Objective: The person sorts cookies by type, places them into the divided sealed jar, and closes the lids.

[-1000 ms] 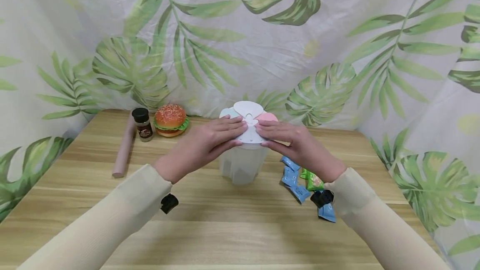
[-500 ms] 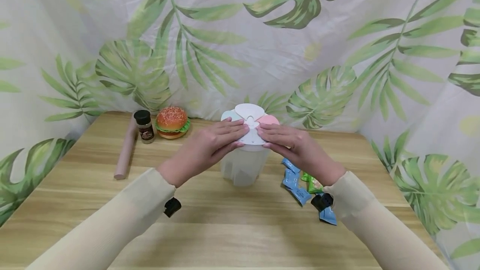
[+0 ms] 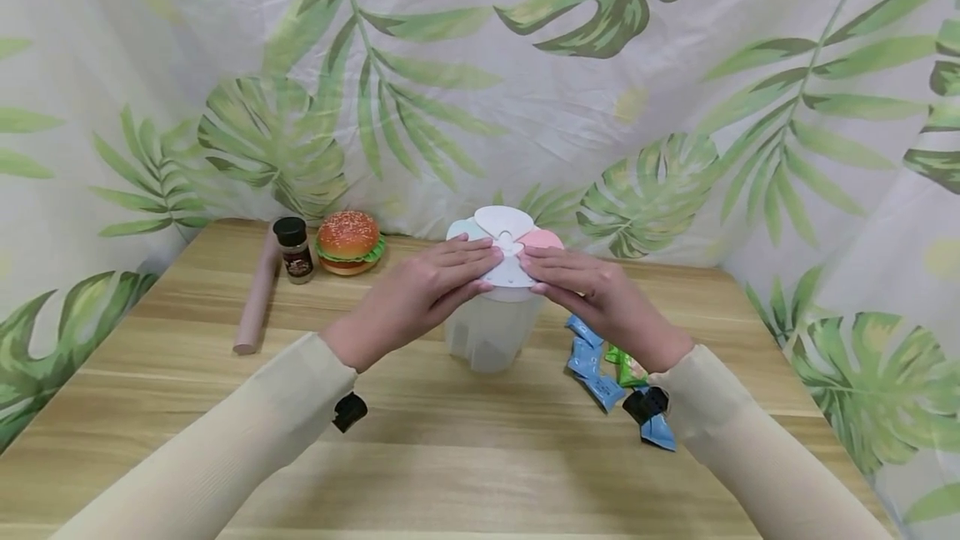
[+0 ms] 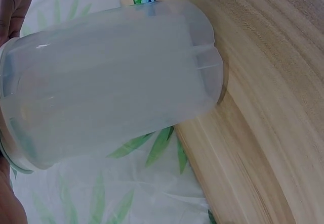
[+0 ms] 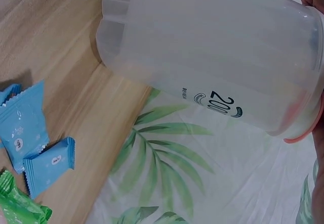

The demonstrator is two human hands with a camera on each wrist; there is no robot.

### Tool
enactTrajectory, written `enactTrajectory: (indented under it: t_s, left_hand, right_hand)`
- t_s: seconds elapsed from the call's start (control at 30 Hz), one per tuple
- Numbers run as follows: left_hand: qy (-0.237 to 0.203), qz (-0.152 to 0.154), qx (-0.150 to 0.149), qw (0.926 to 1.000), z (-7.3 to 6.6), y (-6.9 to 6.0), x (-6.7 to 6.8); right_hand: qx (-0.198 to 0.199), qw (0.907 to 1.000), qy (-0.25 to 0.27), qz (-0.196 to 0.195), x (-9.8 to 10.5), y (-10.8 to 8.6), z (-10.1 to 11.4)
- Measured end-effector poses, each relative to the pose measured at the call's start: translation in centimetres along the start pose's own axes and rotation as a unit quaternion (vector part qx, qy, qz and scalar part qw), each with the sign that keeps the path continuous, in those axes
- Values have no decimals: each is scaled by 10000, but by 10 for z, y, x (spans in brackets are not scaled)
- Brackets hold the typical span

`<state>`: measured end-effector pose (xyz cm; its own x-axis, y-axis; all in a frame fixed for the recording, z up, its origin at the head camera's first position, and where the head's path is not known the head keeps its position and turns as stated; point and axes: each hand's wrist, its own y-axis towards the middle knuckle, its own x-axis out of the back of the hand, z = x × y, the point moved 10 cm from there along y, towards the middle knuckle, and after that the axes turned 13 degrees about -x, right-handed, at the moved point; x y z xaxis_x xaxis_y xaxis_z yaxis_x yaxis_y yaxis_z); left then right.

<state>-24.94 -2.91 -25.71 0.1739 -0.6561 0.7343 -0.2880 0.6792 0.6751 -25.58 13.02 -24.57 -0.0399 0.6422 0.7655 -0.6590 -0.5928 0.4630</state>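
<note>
Seemingly unmoved, left hand (image 3: 435,275) and right hand (image 3: 587,278) rest atop lid (image 3: 510,271).

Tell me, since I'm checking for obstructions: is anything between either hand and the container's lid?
Nothing visible is. The left hand and right hand both rest directly on the lid of the container. The blue and green packets lie on the table, to the person's right of the container, not in between.

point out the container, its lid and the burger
Container (image 3: 491,332): head view, middle of its cloudy body.
Lid (image 3: 507,247): head view, its white centre.
Burger (image 3: 350,240): head view, the bun.
</note>
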Motion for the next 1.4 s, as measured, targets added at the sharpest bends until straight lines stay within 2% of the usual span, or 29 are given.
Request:
enactTrajectory:
  t_s: [0.23, 0.5, 0.67, 0.9, 1.07, 1.23, 1.4]
  left_hand:
    - [-157, -162, 3, 9997, 1, 2, 3]
    - [-164, -245, 38, 9996, 3, -2, 8]
    - [-165, -234, 74, 9996, 4, -2, 7]
    - [-320, -52, 251, 9992, 11, -1, 4]
    - [-409, 31, 334, 9986, 13, -1, 2]
    - [-494, 13, 248, 9985, 13, 2, 2]
    - [-545, -127, 88, 9984, 11, 5, 4]
  right_hand:
    - [32, 9998, 144, -121, 3, 2, 1]
    - [-79, 9998, 172, -46, -1, 9, 2]
    - [-389, 9984, 417, -13, 1, 14, -4]
    - [-948, 9932, 662, 137, 5, 23, -10]
    - [-1265, 9889, 771, 63, 9, 29, -16]
    - [-1565, 9848, 748, -65, 14, 31, -22]
    - [-1567, 9850, 710, -152, 17, 34, -23]
